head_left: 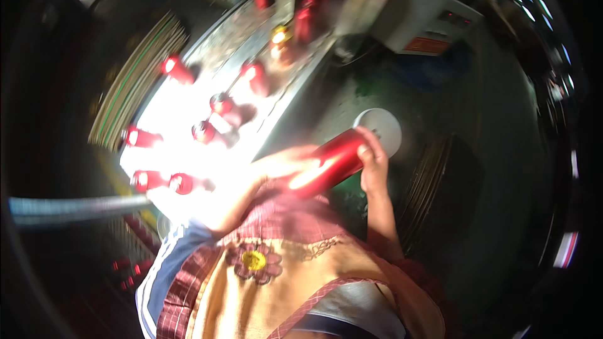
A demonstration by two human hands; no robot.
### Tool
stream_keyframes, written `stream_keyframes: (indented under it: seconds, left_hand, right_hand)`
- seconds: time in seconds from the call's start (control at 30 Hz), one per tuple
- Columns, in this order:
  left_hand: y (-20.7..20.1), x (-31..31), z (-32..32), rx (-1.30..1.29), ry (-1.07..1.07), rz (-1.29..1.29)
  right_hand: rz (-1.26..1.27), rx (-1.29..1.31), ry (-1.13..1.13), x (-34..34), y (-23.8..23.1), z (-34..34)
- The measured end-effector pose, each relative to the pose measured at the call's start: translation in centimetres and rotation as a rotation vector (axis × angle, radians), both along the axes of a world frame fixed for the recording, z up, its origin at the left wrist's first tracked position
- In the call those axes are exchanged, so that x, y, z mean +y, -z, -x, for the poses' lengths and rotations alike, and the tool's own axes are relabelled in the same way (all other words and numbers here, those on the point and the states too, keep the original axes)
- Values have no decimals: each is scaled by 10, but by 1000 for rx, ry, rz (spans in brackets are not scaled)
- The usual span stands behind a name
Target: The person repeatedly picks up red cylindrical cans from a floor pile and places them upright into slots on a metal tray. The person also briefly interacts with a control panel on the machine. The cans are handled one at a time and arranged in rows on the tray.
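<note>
I hold a shiny red metal bottle [333, 162] at a slant in front of my apron. My right hand [372, 156] is wrapped round its upper right end, with the thumb along the near side. My left hand [290, 162], blurred by motion and glare, grips the bottle's left side. To the left, on the brightly lit table, are several similar red bottles, among them one bottle [221, 104] near the middle and another bottle [182, 183] at the near end.
A gold-topped object [281, 39] and more red bottles [304, 20] are farther along the table. Beyond my right hand is a round white container [388, 130]. A grey machine [427, 16] stands at the back right. Stacked flat sheets [135, 81] lie left of the table, others [428, 179] at right.
</note>
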State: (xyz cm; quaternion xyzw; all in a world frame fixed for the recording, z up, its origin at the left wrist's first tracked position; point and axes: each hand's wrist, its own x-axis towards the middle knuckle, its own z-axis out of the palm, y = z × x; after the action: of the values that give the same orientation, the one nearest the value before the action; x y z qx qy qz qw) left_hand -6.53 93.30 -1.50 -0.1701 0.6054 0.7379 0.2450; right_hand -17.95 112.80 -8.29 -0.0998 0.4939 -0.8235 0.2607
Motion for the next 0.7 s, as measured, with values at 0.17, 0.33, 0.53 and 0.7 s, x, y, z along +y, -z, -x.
stream_keyframes:
  seconds: [0.17, 0.33, 0.53, 0.7]
  left_hand:
    - [5, -30, -108, -61, -381, -66]
    - [-37, -62, -217, -76, -514, 76]
    - [-108, -94, -364, -51, -970, 201]
    - [-128, -123, -309, 76, -1329, 612]
  right_hand:
    - [75, -515, -256, -25, 33, -2]
    - [-129, -114, -90, -91, -6, 0]
    - [273, 409, -122, -297, -112, -5]
    - [-77, 884, -197, -484, -159, -12]
